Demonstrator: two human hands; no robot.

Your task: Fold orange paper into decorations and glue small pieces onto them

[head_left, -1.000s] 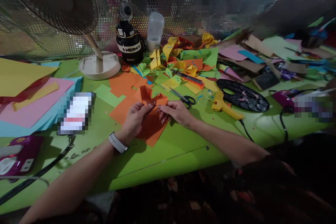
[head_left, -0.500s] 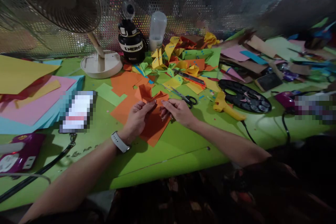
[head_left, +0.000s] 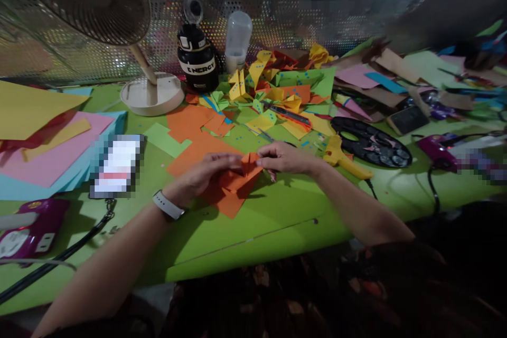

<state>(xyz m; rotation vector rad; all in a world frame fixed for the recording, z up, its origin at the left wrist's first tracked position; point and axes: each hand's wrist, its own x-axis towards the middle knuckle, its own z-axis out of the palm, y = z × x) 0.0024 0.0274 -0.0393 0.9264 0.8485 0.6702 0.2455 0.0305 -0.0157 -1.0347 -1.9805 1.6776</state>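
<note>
A folded orange paper piece (head_left: 243, 171) lies on the green table (head_left: 253, 222), on top of flat orange sheets (head_left: 198, 150). My left hand (head_left: 202, 174), with a white watch on its wrist, rests palm down on the left part of the piece, fingers pressed against it. My right hand (head_left: 283, 157) pinches the upper right tip of the same piece. Both hands are low on the table.
A fan (head_left: 152, 92) stands at the back left, beside a black bottle (head_left: 197, 63) and a clear cup (head_left: 236, 42). Coloured paper scraps (head_left: 277, 90), scissors, a yellow glue gun (head_left: 343, 158), a black palette (head_left: 370, 142) and paper stacks (head_left: 51, 153) surround the hands.
The hands have lowered the orange piece from in front of me onto the table. My left hand turned palm down over it; my right hand moved up to its tip.
</note>
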